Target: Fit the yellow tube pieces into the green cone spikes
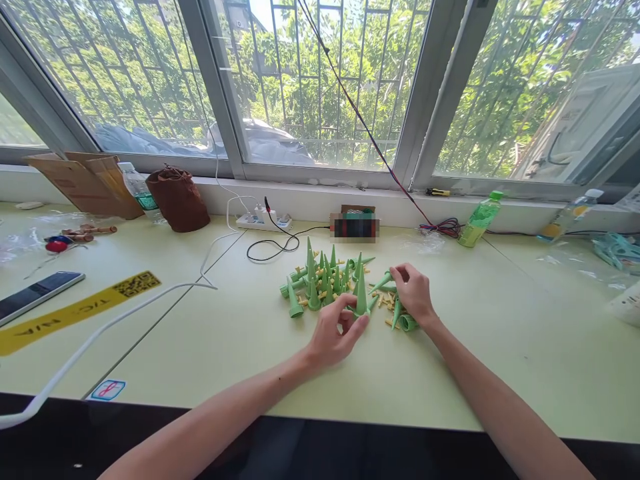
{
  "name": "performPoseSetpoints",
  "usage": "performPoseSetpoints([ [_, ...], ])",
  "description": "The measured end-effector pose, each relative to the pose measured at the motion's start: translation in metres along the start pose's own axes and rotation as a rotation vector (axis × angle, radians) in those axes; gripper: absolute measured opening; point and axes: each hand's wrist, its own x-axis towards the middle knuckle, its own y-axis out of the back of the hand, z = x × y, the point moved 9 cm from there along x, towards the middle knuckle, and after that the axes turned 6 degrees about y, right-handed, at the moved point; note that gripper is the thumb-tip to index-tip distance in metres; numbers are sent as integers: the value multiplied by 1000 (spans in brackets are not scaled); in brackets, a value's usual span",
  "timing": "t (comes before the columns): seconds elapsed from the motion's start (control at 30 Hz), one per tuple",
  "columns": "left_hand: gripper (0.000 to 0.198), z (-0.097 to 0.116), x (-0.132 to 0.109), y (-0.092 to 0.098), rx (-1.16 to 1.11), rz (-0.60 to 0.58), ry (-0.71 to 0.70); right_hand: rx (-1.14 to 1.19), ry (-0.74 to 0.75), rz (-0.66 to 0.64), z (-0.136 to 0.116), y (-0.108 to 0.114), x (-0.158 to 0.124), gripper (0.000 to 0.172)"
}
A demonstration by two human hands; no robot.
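Observation:
My left hand (334, 335) has its thumb and fingers closed round the base of a green plastic watering spike (361, 293), which stands point up. Between the fingertips of my right hand (414, 295) is the wide end of another green spike (382, 282), its point toward the left. Several more green spikes (313, 293) stand or lie bunched behind and left of my left hand. Small tan T-shaped pieces (388, 301) are scattered among them and under my right hand. Below that hand lies a spike with its round open end (409, 323) facing me.
Behind the pile are a partly blurred box (356, 225) and a power strip (245, 221) with cables. A green bottle (480, 220) and a clear bottle (570, 217) stand right. Left are a phone (37, 293), a white cable (125, 310), a brown bag (179, 200) and a cardboard box (83, 183).

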Motion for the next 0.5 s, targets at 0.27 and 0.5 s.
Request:
performPoseSetpoints([
  [0.27, 20, 3, -1, -2, -1, -13, 2, -143, -103, 119, 19, 20, 4, 46],
  [0.5, 19, 1, -1, -2, 12, -17, -8, -157, -131, 88, 29, 17, 4, 43],
])
